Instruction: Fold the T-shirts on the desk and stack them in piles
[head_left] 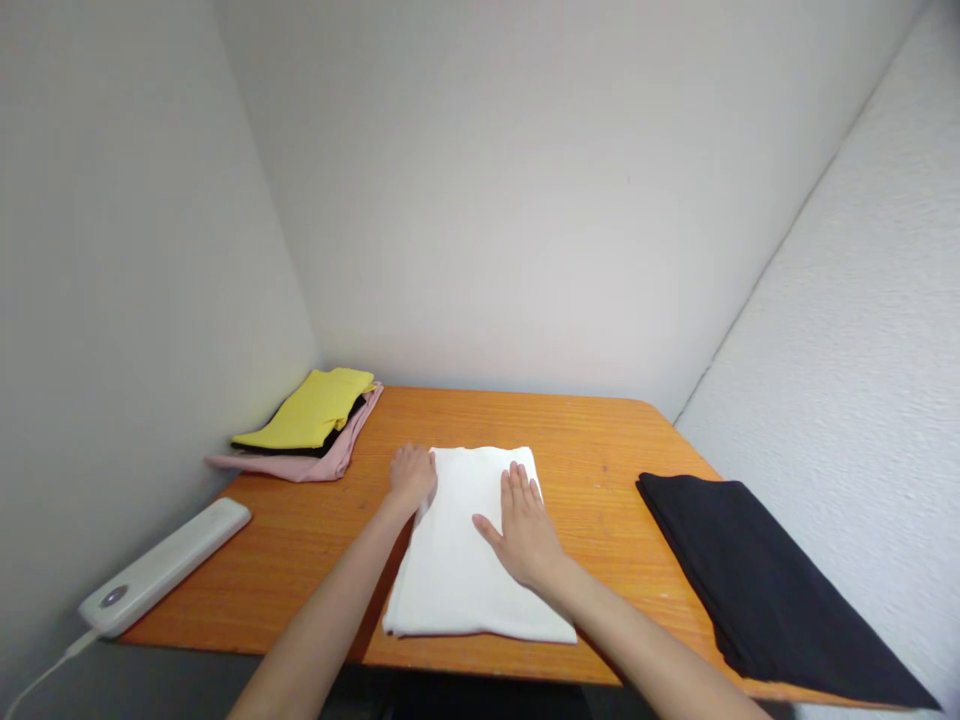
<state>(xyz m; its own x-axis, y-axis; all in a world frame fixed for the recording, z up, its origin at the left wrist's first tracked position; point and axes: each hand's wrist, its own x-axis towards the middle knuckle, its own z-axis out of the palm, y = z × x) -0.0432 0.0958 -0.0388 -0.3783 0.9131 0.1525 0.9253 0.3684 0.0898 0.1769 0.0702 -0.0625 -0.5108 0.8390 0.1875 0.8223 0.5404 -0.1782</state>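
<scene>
Cloth of plain white fabric [457,595], folded into a flat rectangle, lies at the lower centre of the frame near the front edge of the orange-brown wooden desk [600,450], probably so both arms reach it easily. The person's right hand [523,525] rests palm down on its right half, thumb spread wide from the fingers, seemingly to press the layers flat. The left hand [412,472] curls at its upper left edge, apparently steadying it; whether those fingers clamp the fabric cannot be told. Folded black cloth [787,590], at the lower right, sits well apart, perhaps leaving working room.
</scene>
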